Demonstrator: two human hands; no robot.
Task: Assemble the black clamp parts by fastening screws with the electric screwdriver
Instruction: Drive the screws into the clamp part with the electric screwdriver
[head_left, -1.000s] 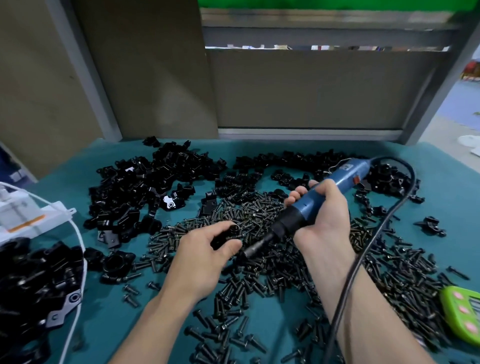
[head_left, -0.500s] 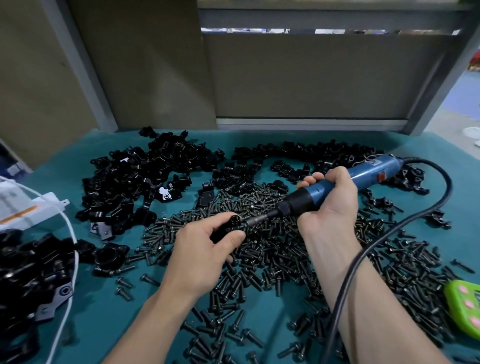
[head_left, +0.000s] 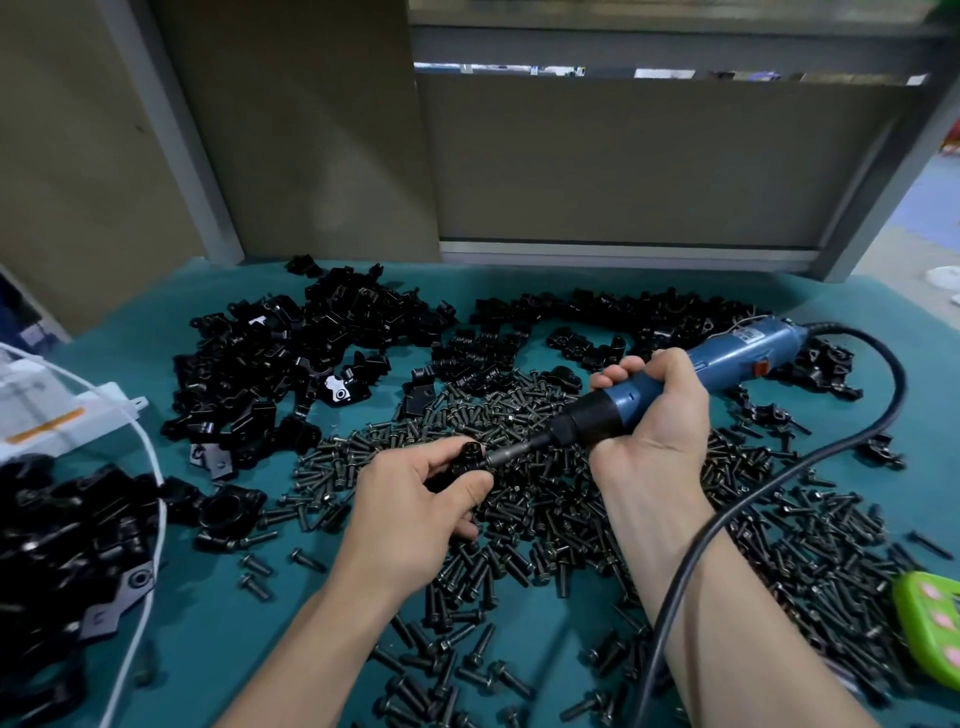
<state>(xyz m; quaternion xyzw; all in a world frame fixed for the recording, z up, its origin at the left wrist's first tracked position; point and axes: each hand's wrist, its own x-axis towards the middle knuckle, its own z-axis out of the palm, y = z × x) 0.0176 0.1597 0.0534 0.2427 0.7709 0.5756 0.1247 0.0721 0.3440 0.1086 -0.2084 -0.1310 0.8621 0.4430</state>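
Your left hand (head_left: 415, 514) pinches the clamp part (head_left: 464, 457) above the screw pile (head_left: 545, 493), your right hand (head_left: 655, 415) grips the electric screwdriver (head_left: 691, 384): keep bit square to the screw, brace the part, press lightly before triggering.

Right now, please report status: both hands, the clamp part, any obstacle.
Left hand grips small black clamp part. Right hand grips blue electric screwdriver, bit against the part. Loose black screws piled below; nothing between bit and part.
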